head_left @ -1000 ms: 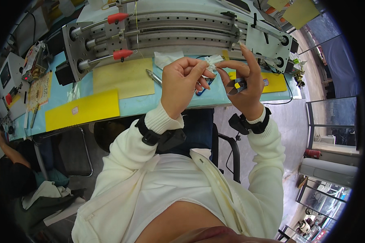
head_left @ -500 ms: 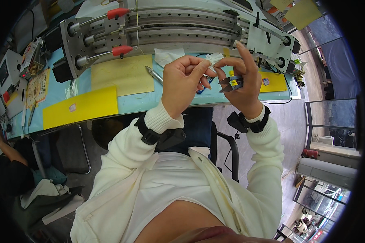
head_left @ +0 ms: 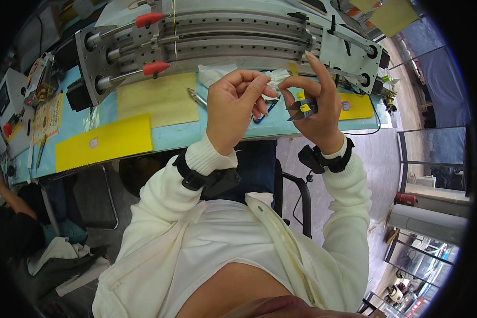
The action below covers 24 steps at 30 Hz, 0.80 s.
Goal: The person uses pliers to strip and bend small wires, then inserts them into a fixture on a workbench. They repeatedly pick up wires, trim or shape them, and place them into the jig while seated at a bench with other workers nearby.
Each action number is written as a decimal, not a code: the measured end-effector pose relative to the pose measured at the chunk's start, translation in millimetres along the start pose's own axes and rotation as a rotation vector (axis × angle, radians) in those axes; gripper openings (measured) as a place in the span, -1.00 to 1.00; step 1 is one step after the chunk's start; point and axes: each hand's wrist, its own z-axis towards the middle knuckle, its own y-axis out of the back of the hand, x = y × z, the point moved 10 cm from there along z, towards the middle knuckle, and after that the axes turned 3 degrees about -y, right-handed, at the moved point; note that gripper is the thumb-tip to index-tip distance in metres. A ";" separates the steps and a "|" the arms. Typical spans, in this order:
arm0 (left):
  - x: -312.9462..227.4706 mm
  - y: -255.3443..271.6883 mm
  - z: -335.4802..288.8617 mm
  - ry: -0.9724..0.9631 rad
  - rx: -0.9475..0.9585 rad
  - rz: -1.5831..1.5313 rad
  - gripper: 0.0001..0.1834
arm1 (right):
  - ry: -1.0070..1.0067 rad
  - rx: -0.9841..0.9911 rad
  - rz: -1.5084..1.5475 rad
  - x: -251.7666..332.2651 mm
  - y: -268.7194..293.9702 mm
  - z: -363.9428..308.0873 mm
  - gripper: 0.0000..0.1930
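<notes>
Head view: snips sit inside the right hand.

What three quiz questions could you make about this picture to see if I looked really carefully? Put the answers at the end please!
1. Which hand holds the small pointed tool?
2. True or false: two red cones are toward the left end of the metal machine.
3. Fill in the blank: the two wrist straps are coloured ____.

Key:
1. The right hand.
2. True.
3. Black.
</notes>
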 end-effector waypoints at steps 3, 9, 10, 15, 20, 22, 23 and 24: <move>-11.3 -6.5 -0.9 0.021 0.096 -0.056 -0.84 | -0.097 0.024 -0.018 -24.7 13.9 8.1 -0.24; -64.9 -6.1 12.5 -0.106 0.192 -0.014 -0.80 | -0.277 0.048 -0.050 -110.5 72.6 47.6 -0.27; -69.6 -3.6 16.4 -0.108 0.166 0.008 -0.79 | -0.416 0.102 -0.004 -127.4 71.4 42.2 -0.28; -87.3 10.3 33.9 -0.161 0.059 0.033 -0.76 | -0.302 0.201 -0.202 -133.4 66.4 53.3 -0.32; -93.6 28.6 47.0 -0.226 0.000 0.046 -0.76 | -0.393 0.259 -0.211 -141.9 63.5 58.2 -0.32; -94.2 37.2 49.7 -0.234 -0.021 0.054 -0.76 | -0.499 0.267 -0.202 -145.5 67.5 59.1 -0.30; -95.9 41.7 50.2 -0.247 -0.029 0.053 -0.77 | -0.550 0.280 -0.220 -146.3 69.1 60.2 -0.29; -97.1 46.0 50.1 -0.245 -0.024 0.060 -0.77 | -0.600 0.294 -0.237 -146.4 69.3 61.8 -0.27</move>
